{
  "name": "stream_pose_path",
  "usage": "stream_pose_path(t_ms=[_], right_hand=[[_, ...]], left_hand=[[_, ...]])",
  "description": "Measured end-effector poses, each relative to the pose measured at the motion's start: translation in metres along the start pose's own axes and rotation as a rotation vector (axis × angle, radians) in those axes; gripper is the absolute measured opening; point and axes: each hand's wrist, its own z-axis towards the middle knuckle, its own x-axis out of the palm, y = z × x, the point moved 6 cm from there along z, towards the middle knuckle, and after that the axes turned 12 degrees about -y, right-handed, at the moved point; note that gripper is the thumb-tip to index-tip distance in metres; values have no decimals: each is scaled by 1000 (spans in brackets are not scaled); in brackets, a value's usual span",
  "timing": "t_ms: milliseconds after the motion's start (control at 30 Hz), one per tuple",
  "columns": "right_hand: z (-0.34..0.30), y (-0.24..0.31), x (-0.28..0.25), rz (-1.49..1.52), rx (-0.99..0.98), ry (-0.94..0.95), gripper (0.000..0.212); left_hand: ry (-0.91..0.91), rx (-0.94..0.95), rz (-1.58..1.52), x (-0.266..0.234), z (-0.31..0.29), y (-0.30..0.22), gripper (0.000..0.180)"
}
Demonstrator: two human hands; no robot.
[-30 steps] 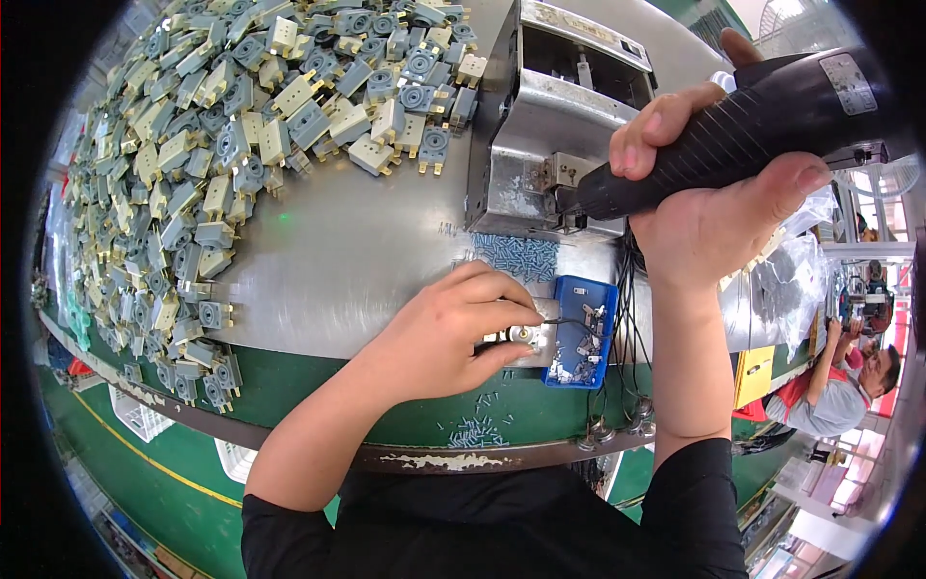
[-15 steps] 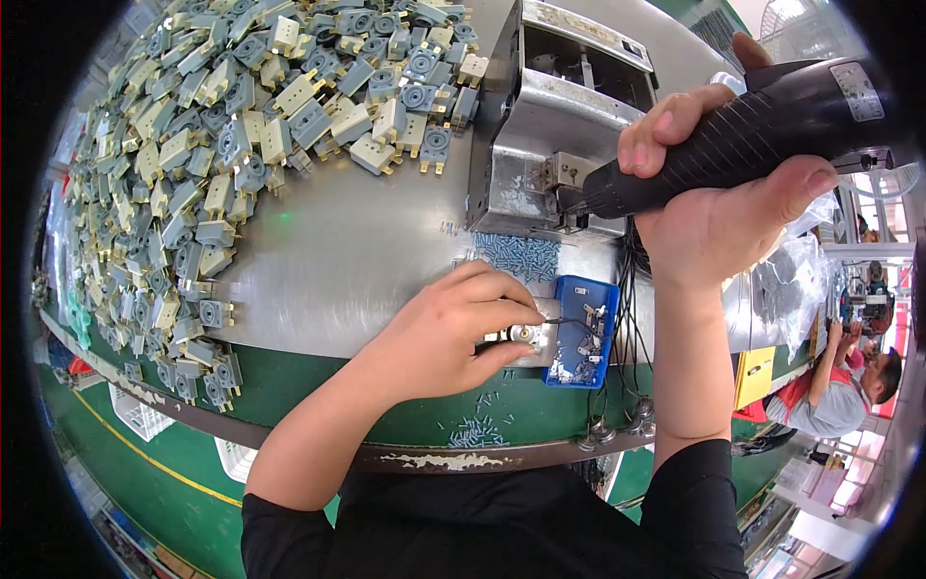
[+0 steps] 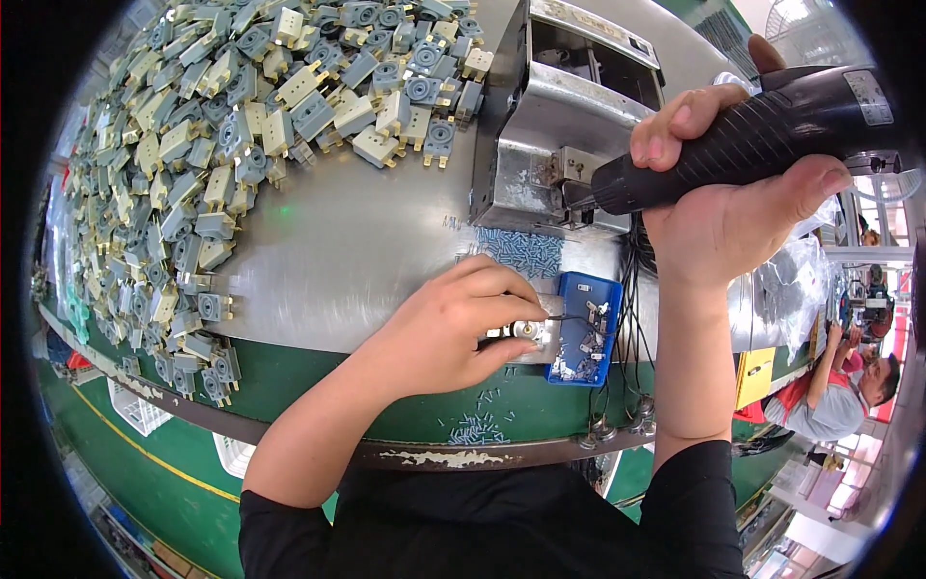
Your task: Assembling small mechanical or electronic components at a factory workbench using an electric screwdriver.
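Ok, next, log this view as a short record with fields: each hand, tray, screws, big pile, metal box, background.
Left hand: thumb and fingers around a small part
Right hand: gripping a black handheld tool, nose toward the metal box
Tray: blue tray with small metal pieces
Screws: bluish heap above the tray; smaller scatter near the bench edge
Big pile: grey and cream blocks, metal prongs, upper left
Metal box: open-topped
Background: another person, far right
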Motion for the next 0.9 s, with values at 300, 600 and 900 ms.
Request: stream_pose_path(t_ms=[300,600,900], right_hand=[[-1,-3,0,2,34,10,114],[6,-13,-11,134,62,-47,114],[2,-21,-7,332,85,57,112]], left_hand=[[11,-7,-1,0,0,0,34],[7,2,-1,0,1,-1,33],[14,-8,4,0,1,0,33]])
